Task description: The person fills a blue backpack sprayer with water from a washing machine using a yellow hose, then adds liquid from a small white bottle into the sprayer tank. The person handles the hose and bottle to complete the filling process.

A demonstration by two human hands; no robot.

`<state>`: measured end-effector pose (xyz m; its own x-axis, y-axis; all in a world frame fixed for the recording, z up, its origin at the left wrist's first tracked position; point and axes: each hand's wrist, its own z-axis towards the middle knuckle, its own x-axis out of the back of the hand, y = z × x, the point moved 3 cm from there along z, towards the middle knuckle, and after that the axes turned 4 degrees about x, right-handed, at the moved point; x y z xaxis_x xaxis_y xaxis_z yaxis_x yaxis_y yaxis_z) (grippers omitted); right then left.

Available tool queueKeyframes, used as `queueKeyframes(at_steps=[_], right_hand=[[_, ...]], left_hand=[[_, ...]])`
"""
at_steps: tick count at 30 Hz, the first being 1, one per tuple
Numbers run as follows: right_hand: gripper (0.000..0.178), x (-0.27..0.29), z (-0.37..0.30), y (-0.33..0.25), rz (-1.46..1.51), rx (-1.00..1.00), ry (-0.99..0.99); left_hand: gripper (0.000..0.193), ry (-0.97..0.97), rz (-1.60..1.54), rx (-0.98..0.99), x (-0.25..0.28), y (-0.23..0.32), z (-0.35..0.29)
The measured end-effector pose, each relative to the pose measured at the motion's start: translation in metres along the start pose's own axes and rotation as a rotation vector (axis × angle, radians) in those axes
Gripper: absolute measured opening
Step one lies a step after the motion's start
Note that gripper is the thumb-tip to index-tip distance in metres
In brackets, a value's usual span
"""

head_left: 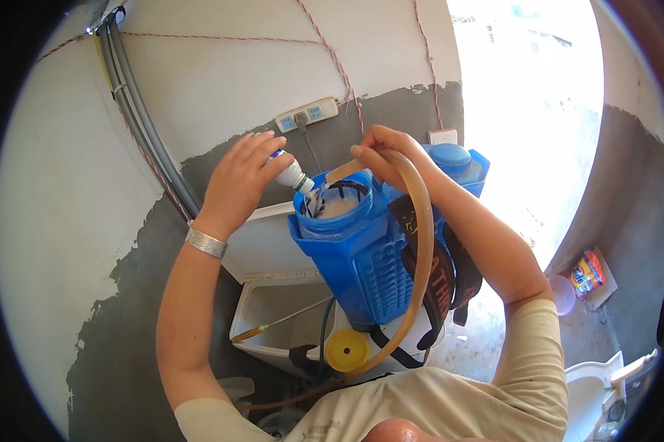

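Note:
My left hand [252, 168] is wrapped round a small white bottle [294, 177], tilted with its neck down over the round mouth of a blue backpack sprayer tank [347, 272]. Pale liquid [339, 206] shows inside that mouth. Closed round a yellowish hose [419, 221], my right hand [387, 147] keeps its end at the same opening, and a clear stream falls there near the bottle's neck. From my right hand the hose bends down past the tank's straps [435, 280] toward my body.
Under the tank stands a white box [269, 302] with a yellow-handled rod [254, 333] across it. A yellow round cap [347, 351] sits in front. A power strip [307, 115] hangs on the wall behind. At right are a bright doorway [523, 132], a colourful bag [588, 274] and a white basin [590, 390].

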<state>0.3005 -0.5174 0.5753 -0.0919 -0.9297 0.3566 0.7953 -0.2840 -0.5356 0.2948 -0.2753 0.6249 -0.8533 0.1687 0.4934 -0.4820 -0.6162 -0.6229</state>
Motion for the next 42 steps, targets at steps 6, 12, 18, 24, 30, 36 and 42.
queueKeyframes(at_steps=[6,12,18,24,30,36,42], right_hand=[[0.023,-0.007,0.007,0.004,-0.092,0.073,0.012],[0.021,-0.008,0.008,0.004,-0.169,0.086,0.044],[0.022,-0.012,0.009,0.005,-0.191,0.103,0.051],[0.022,-0.021,0.011,-0.001,-0.104,0.029,-0.026],[0.022,-0.021,0.011,-0.003,-0.118,0.055,-0.04],[0.02,0.006,0.01,-0.017,-0.142,-0.029,-0.06],[0.03,0.022,0.021,-0.022,-0.293,0.011,-0.117]], left_hand=[[0.031,0.024,-0.018,0.017,-0.007,0.0,-0.002],[0.031,0.028,-0.022,0.026,-0.011,-0.001,-0.003],[0.033,0.036,-0.044,0.032,-0.014,-0.002,-0.003],[0.035,0.031,-0.056,0.04,-0.014,-0.005,-0.009],[0.036,0.032,-0.053,0.056,-0.016,-0.006,-0.013],[0.037,0.01,-0.12,0.077,-0.02,-0.002,-0.013],[0.042,0.001,-0.123,0.059,-0.023,0.002,-0.01]])
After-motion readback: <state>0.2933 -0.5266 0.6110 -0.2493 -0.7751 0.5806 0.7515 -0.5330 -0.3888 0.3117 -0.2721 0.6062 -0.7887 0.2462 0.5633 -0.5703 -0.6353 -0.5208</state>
